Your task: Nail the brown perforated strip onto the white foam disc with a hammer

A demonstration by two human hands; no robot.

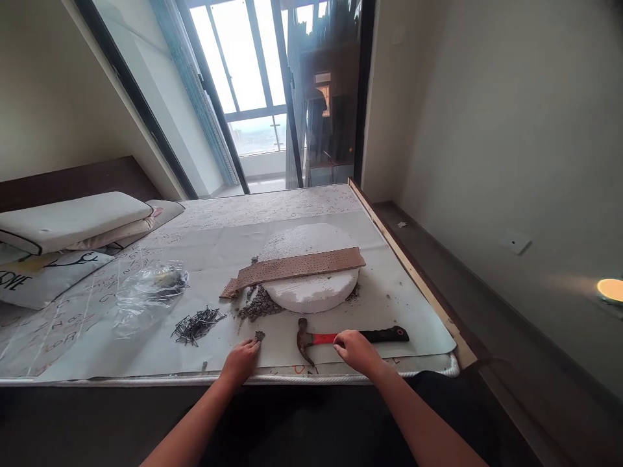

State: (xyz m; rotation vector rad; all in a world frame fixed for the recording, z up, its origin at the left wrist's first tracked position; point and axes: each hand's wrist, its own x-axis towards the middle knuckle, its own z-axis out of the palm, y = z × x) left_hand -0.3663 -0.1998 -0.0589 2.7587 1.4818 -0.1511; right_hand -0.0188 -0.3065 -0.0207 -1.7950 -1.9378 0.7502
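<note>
My left hand (241, 361) is closed on a small bunch of nails (259, 336) at the front edge of the sheet, their heads showing past the fingertips. To its right, my right hand (357, 351) is closed over the red part of the handle of a claw hammer (311, 339). The hammer lies flat, head to the left. Left of my left hand is a loose pile of nails (197, 324). Farther back, a brown board strip (302, 264) full of small holes lies across a round white foam block (311, 292).
Grey crumbs (263, 303) lie beside the foam block. A clear plastic bag (150, 292) sits at the left on the pale sheet (409, 318) covering the mattress. Pillows (78, 217) are at the far left. A wooden bed rail (409, 259) runs along the right.
</note>
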